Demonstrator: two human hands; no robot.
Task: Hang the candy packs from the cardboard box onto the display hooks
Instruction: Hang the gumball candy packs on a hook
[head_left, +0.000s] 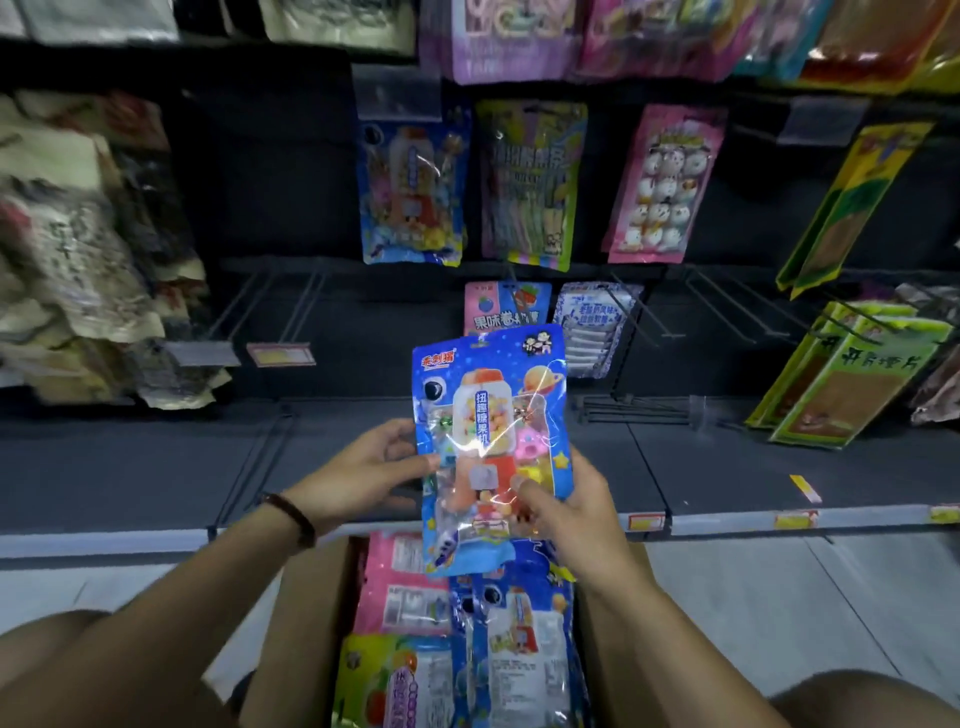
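1 pack (491, 410), L hand (358, 470), R hand (576, 512) pinching

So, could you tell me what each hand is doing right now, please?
Left hand: pinches the left edge of the blue candy pack.
Right hand: grips its lower right.

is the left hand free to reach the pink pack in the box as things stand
Probably not yet: the left hand pinches the blue candy pack, shared with the right hand. The pink pack lies exposed in the cardboard box below, so letting go would free the way.
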